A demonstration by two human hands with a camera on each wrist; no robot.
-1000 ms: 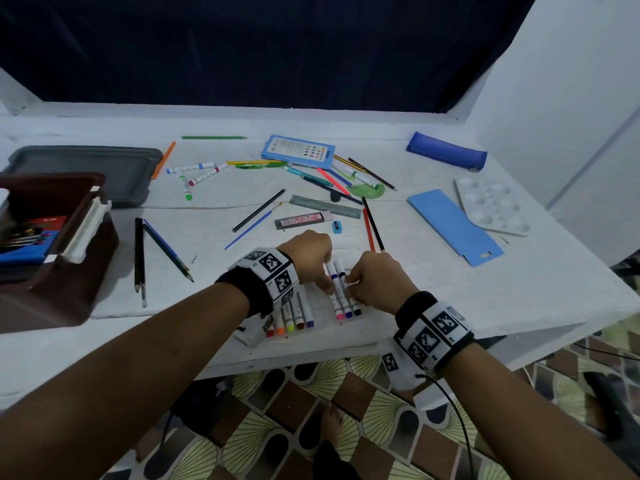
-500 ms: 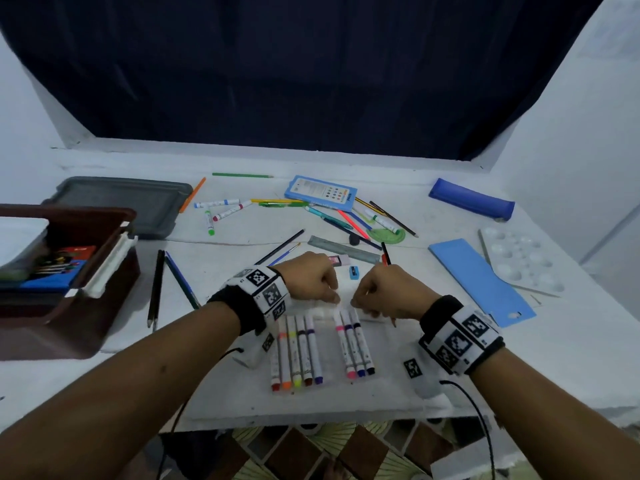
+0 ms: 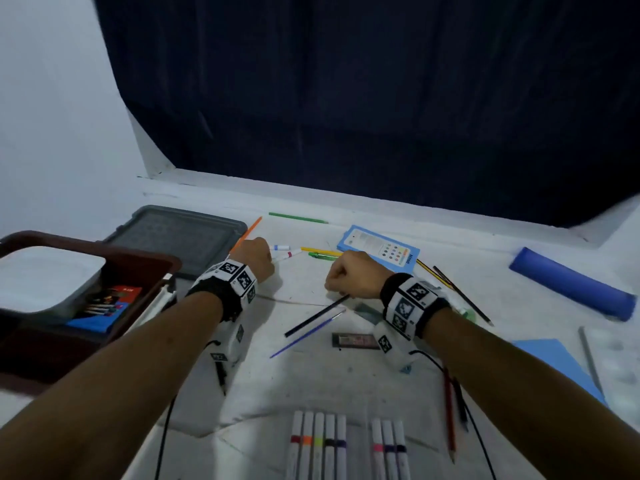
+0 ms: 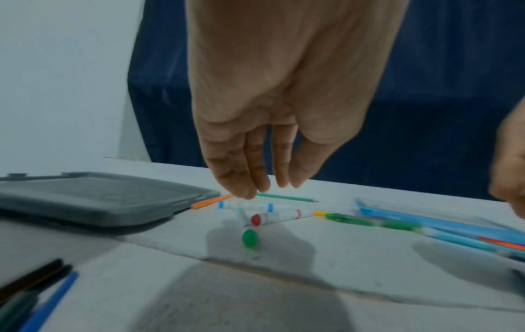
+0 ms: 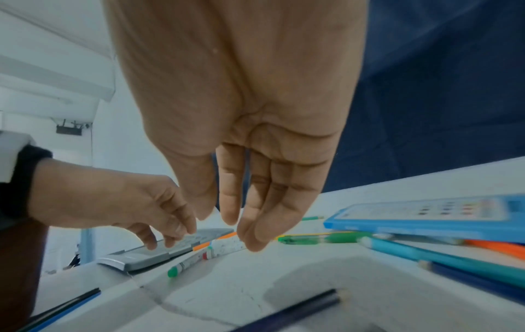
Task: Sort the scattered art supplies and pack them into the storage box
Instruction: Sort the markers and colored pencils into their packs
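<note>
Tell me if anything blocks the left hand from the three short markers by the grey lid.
Nothing visible does. The left hand hangs open just above the short markers, fingertips apart from them, with only bare table between. The grey lid lies off to the side.

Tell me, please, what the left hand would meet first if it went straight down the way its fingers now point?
Probably the blue-capped marker lying just below the left hand's fingertips, with the red-capped marker right beside it; the exact gap is hard to judge.
</note>
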